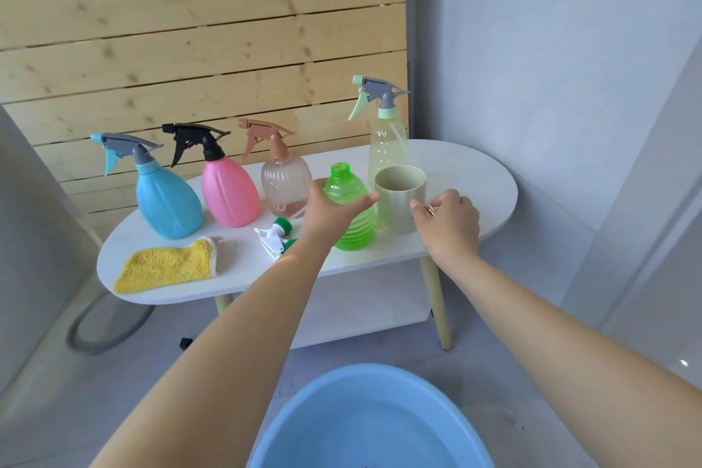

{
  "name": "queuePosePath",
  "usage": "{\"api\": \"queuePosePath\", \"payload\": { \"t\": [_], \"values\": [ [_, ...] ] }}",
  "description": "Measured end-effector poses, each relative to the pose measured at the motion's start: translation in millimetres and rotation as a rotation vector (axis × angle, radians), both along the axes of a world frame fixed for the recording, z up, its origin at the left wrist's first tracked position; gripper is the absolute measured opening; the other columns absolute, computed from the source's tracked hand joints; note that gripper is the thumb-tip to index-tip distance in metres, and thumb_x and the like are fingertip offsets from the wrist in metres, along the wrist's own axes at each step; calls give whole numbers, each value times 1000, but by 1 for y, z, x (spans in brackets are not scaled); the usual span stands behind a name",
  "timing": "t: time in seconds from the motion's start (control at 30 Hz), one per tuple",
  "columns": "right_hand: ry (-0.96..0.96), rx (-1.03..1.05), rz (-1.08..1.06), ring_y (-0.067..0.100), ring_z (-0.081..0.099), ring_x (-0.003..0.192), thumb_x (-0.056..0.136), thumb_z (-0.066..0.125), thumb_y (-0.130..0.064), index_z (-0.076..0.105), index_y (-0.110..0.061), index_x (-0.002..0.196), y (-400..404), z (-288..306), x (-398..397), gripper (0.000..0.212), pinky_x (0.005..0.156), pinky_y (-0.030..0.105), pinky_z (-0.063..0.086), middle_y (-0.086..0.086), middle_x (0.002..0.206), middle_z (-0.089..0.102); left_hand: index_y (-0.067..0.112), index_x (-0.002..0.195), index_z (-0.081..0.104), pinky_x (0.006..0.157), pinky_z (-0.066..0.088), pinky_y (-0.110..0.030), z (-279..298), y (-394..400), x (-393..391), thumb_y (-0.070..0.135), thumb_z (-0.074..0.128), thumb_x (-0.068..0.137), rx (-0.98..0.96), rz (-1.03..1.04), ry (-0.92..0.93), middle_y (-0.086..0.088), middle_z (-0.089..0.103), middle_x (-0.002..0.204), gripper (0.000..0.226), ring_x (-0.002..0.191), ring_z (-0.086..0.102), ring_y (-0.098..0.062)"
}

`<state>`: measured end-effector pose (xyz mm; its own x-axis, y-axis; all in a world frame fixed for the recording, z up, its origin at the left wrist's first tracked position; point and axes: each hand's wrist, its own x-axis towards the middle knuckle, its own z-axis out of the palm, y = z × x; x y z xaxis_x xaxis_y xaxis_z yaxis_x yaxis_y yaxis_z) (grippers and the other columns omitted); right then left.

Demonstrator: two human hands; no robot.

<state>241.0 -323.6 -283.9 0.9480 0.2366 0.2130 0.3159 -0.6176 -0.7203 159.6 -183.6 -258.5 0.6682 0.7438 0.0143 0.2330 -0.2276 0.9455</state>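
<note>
An uncapped green bottle (351, 218) stands upright near the front of the white oval table (475, 179). My left hand (330, 211) grips it round the body. Its green and white spray head (275, 236) lies on the table just left of my left wrist. A beige cup (399, 198) stands right of the bottle. My right hand (446, 220) holds the cup at its handle side, fingers curled; the handle itself is hidden behind them.
Blue (167, 201), pink (228, 194), clear peach (285, 182) and tall pale yellow (387, 148) spray bottles stand in a row at the back. A yellow cloth (167, 266) lies front left. A blue basin (372, 422) sits on the floor below me. Wooden slats stand behind.
</note>
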Motion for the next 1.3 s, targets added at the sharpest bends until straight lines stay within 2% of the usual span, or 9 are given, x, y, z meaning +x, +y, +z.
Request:
{"api": "queuePosePath", "payload": {
  "t": [0.13,0.27,0.5,0.63,0.83,0.93,1.0,1.2,1.3],
  "values": [
    [-296,47,33,33,43,106,85,64,-31,59,-7,104,0,5,-15,31,86,35,32,11,107,55,24,148,15,106,36,-39,-4,11,-15,29,84,68,50,-120,144,-7,29,147,106,133,33,-25],
    [-404,149,263,30,47,100,84,67,-21,63,-7,100,6,6,-28,22,81,30,36,9,100,55,20,149,22,109,27,-41,-11,28,-37,24,72,76,431,-72,372,-7,26,149,88,136,29,-23],
    [-180,181,482,12,55,87,89,63,-25,56,-17,127,28,-2,-45,40,74,18,35,2,115,56,21,141,36,102,27,-42,-30,64,-57,48,54,89,666,-11,709,-4,45,135,61,126,40,-26],
    [-149,205,448,15,58,90,88,63,-26,55,-18,128,32,-7,-50,41,76,22,38,2,115,55,28,147,22,92,27,-38,-25,65,-62,45,62,83,696,-25,748,-5,50,127,77,123,41,-25],
    [-190,165,490,13,54,83,87,65,-22,61,-19,120,25,-5,-67,34,73,23,40,-1,107,52,23,140,40,99,34,-33,-2,46,-78,45,72,77,296,-82,617,3,54,128,74,118,48,-22],
    [-107,208,585,9,58,79,86,67,-25,62,-25,119,17,5,-82,33,69,17,41,-7,102,54,19,103,56,71,36,-25,21,33,-94,46,69,80,-28,-136,517,3,49,80,38,76,46,-15],
    [-34,256,621,1,58,77,86,67,-27,62,-28,118,11,13,-92,33,69,10,41,-9,102,58,16,85,55,63,35,-22,33,23,-106,44,68,82,-219,-150,445,3,44,67,31,61,40,-12],
    [82,268,710,3,58,101,86,67,-28,60,-27,125,-16,39,-114,39,77,5,39,-15,116,61,10,94,59,97,46,-34,64,-19,-127,31,61,91,-610,-223,175,-8,61,91,21,85,60,-20],
    [61,288,707,1,59,99,85,68,-29,66,-27,116,-27,53,-120,31,81,13,42,-15,106,67,4,106,58,96,47,-35,79,-37,-127,33,63,90,-665,-222,104,-13,62,100,34,88,63,-23]
  ]
}}
